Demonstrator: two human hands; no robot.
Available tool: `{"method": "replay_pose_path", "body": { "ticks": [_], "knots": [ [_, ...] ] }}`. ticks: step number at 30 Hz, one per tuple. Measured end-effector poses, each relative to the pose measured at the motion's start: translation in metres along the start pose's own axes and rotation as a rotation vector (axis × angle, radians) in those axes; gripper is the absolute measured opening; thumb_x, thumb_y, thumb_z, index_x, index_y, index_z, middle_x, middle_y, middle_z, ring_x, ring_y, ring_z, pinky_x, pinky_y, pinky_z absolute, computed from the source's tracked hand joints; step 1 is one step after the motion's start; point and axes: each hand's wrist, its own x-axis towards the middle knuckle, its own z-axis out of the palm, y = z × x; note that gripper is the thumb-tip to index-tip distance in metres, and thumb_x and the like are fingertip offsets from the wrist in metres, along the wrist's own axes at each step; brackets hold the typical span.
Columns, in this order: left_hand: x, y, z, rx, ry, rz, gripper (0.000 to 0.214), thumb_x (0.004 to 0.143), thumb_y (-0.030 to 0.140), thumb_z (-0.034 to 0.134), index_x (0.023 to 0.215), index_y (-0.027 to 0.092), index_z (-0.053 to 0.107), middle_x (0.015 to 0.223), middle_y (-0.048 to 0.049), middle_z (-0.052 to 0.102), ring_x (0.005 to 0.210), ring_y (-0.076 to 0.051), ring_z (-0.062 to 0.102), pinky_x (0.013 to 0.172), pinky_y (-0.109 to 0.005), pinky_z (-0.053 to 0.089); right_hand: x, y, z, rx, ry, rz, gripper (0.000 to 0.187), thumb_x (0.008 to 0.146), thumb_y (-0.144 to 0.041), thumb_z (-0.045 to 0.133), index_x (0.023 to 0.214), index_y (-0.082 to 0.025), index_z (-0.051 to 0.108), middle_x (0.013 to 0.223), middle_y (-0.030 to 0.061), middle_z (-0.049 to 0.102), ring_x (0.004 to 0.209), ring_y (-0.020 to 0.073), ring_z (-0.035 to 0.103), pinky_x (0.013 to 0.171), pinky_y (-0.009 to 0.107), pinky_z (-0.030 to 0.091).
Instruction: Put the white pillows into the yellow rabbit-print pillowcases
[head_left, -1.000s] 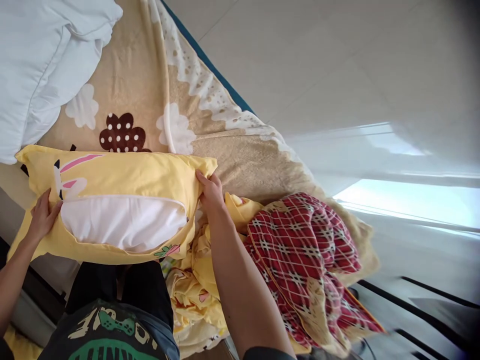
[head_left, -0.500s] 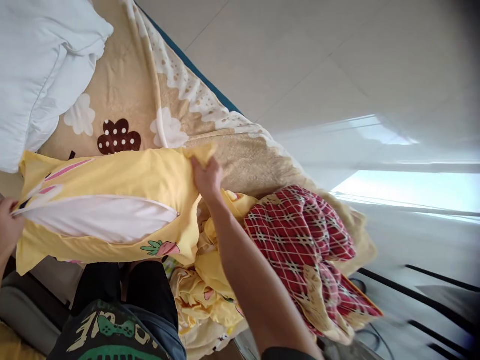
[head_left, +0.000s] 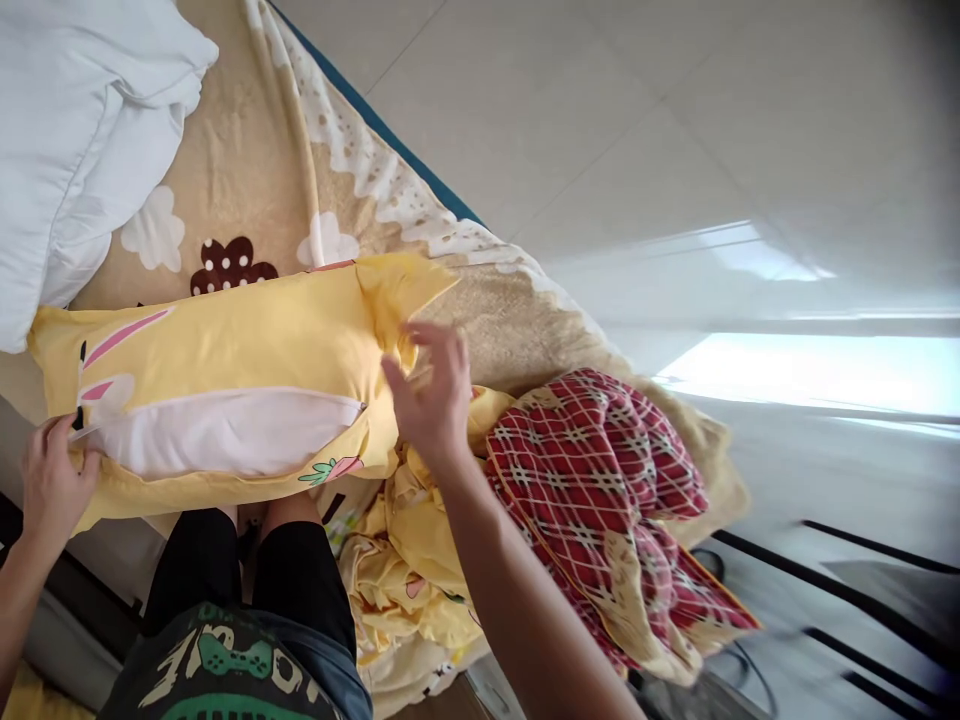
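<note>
A yellow pillowcase (head_left: 247,330) with rabbit-ear and carrot prints lies in front of me. Its long zip opening gapes, and the white pillow (head_left: 232,430) inside shows through. At the left end, my left hand (head_left: 56,480) pinches the case's edge by the end of the opening. My right hand (head_left: 439,385) is open at the right end, thumb and fingers apart, close beside the case's loose corner, which sticks out past the stuffed part. The zip's small slider (head_left: 364,407) sits at the right end of the opening.
Beneath is a beige patterned blanket (head_left: 247,160) on a bed. A white quilt (head_left: 90,130) lies upper left. Crumpled yellow bedding (head_left: 420,590) and a red plaid cloth (head_left: 592,470) lie to the right. Black metal bars (head_left: 832,590) stand beyond, over a tiled floor (head_left: 600,120).
My right hand has let go of the pillowcase's right corner and opened. The pillowcase's right end has tilted up and away. My left hand has moved right and further into view.
</note>
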Motion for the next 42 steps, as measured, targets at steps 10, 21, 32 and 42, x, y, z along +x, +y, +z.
{"method": "replay_pose_path", "body": {
  "ticks": [10,21,32,42],
  "knots": [
    [0.059,0.21,-0.01,-0.505,-0.106,1.036,0.017,0.093,0.012,0.045,0.096,0.013,0.062,0.096,-0.0097,0.065,0.093,-0.022,0.06,0.084,-0.036,0.051,-0.056,0.022,-0.028,0.125,0.038,0.414,0.048,0.094,-0.043,0.056,0.138,-0.028,0.047,0.134,0.0148,0.056,0.121,0.0325,0.056,0.088,0.052,0.05],
    [0.077,0.212,0.025,-0.529,-0.239,0.952,0.025,0.1,0.029,0.042,0.104,0.016,0.063,0.108,-0.0074,0.066,0.103,-0.021,0.056,0.092,-0.035,0.043,-0.062,-0.028,-0.02,-0.058,-0.726,-0.319,0.019,0.09,-0.032,0.064,0.102,-0.018,0.058,0.097,0.0085,0.068,0.095,0.0243,0.059,0.086,0.039,0.039],
    [0.068,0.298,0.017,-0.559,-0.55,1.416,0.028,0.096,0.013,0.043,0.088,0.02,0.069,0.104,-0.0032,0.072,0.104,-0.016,0.059,0.096,-0.028,0.042,-0.085,-0.025,-0.082,-0.137,-0.717,-0.355,0.023,0.097,-0.011,0.044,0.083,-0.018,0.06,0.076,0.0013,0.061,0.078,0.0154,0.056,0.082,0.033,0.03],
    [0.068,0.309,0.079,-0.349,-0.863,1.016,0.09,0.066,0.028,0.082,0.146,0.016,0.043,0.148,-0.0125,0.051,0.13,-0.03,0.053,0.102,-0.033,0.046,-0.093,-0.004,-0.092,-0.135,-0.615,-0.319,0.014,0.095,-0.013,0.051,0.087,-0.02,0.06,0.084,0.0017,0.069,0.077,0.0161,0.063,0.077,0.035,0.034]
  ]
}}
